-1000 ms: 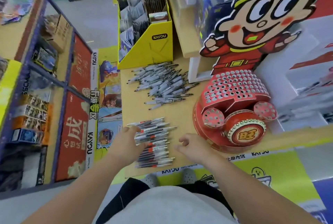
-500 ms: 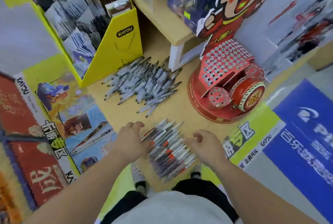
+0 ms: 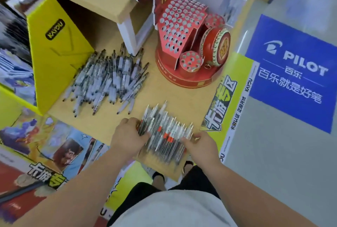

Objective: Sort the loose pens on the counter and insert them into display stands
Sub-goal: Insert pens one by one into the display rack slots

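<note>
Just before the red perforated cardboard stand, the black-and-white red-marked pen row lies on the tan surface. Left hand and right hand press its flanks, grip unclear. Squeeze evenly, keeping tips aligned.

The view swings right and rolls, so a blue floor sign comes into sight, and the cartoon figure above the display stand slips mostly past the top edge. The bunch of pens near the table corner lay crosswise a second ago and now points away from the camera. The right hand hovered just apart from it half a second ago and now presses against its right side. The left hand, earlier laid over the pens' ends, now curls against the bunch's left side. The bunch looks more closely packed.
</note>
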